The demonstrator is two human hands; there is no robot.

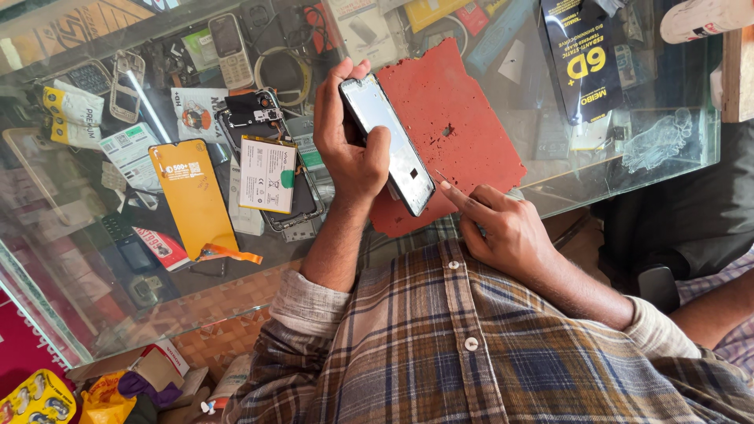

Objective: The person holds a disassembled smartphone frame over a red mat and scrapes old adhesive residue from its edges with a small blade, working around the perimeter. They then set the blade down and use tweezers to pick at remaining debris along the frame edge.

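Smartphone (pixel 389 145), tilted above the glass counter's (pixel 667 157) near edge, over a red mat (pixel 463 118). Left hand (pixel 349 145) wrapped its fingers around the phone's sides; right hand (pixel 503 224) pinched a thin tool (pixel 442 177) near its lower end.

Daylit glass counter (pixel 660 169) over cluttered shelves, woven mat (pixel 220 330) below, wooden edge (pixel 737 74) at right

Red mat (pixel 471 126) lies mostly bare; opened phone (pixel 267 157) and orange film (pixel 192 196) crowd its left.
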